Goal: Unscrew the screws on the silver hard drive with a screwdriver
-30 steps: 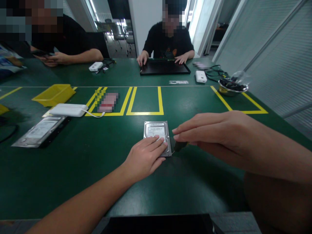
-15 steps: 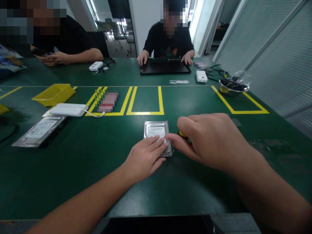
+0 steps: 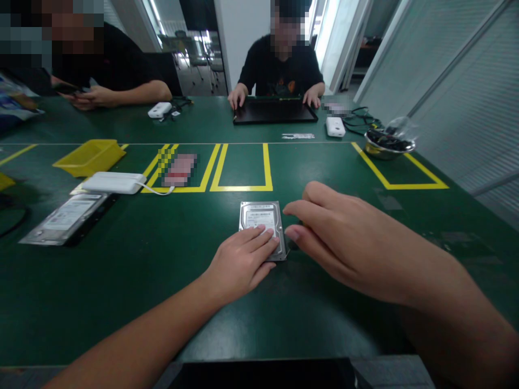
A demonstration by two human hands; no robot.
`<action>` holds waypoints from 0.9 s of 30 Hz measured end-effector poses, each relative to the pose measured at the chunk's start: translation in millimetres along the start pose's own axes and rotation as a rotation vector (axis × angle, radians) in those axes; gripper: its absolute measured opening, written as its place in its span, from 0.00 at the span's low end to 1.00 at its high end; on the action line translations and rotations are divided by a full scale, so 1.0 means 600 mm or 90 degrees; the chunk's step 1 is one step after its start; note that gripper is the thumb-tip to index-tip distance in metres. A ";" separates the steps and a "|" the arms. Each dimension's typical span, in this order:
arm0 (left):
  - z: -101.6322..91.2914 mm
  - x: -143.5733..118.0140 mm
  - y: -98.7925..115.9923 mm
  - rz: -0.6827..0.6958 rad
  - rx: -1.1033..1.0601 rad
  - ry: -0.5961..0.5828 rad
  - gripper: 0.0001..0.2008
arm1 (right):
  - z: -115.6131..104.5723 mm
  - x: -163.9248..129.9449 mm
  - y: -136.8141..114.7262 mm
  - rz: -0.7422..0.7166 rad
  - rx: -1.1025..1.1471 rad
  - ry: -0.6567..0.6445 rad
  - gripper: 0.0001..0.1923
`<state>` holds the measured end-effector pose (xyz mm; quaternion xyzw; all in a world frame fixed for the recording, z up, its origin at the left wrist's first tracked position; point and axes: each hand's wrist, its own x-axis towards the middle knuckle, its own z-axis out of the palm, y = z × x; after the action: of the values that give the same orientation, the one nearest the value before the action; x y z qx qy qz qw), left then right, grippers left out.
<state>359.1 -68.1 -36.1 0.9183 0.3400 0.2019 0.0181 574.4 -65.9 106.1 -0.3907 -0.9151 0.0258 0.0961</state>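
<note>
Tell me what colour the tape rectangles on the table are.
Yellow: the tape rectangles stand out against the dark green table, clearest in the head view.

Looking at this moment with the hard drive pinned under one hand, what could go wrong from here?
The left hand covers only the near end of the hard drive, so a sideways push might make it pivot on the green table. The right hand hides whatever it holds beside the drive's right edge; a slip there could scratch the casing or jab the left fingers.

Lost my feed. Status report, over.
Left hand flat on hard drive. Right hand at its right edge, grip unclear. Nothing blocking, over.
</note>
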 end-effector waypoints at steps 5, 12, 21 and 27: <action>0.004 -0.003 -0.002 0.007 0.020 0.003 0.22 | -0.004 -0.008 0.012 -0.042 0.104 0.023 0.08; 0.003 -0.003 -0.005 0.017 0.021 0.010 0.22 | -0.026 -0.016 0.019 -0.085 0.176 -0.039 0.08; 0.003 -0.005 -0.006 0.008 0.027 0.000 0.23 | -0.020 -0.009 0.015 -0.081 0.172 -0.005 0.12; 0.000 -0.002 -0.004 0.002 0.012 0.002 0.22 | -0.016 -0.008 0.011 -0.100 0.176 0.022 0.09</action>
<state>356.7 -67.4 -36.8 0.9187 0.3403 0.2003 0.0083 584.2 -64.9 114.3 -0.3010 -0.9289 0.1375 0.1663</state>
